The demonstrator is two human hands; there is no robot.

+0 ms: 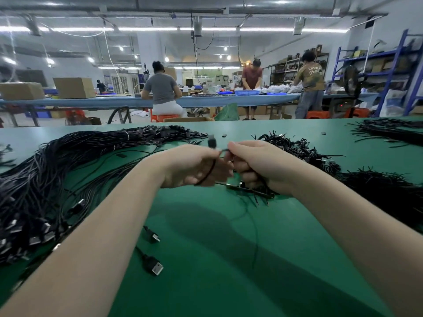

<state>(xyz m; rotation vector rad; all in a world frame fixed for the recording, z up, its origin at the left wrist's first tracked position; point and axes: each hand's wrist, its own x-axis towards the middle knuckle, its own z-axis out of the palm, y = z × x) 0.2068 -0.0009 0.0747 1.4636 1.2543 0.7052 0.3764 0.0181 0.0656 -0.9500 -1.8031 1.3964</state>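
1. Step in hand, by the look: coiling one black cable (208, 173) between both hands, just above the green table (206, 248), mid-frame.
2. Left hand (194, 167) curled round the cable loop, pinching just below the connector (212, 141); connector poking up past the knuckles.
3. Right hand (258, 163) curled too, pinching the strand right beside the left; something dark gripped underneath, more cable or a tie, can't tell which.
4. To do it well: work with hands close together, even tension, turns of the same size, connector end left outside the coil, no snagging on the thin trailing length draped down over the table.
5. Cable look: thin, black, matte, limp; moulded black plug at the end; slightly blurred at the fingers.
6. Nearby: big cable bundle (45, 179) on the left, pile of short black ties (297, 147) on the right, loose USB plugs (153, 267) beside the left forearm.
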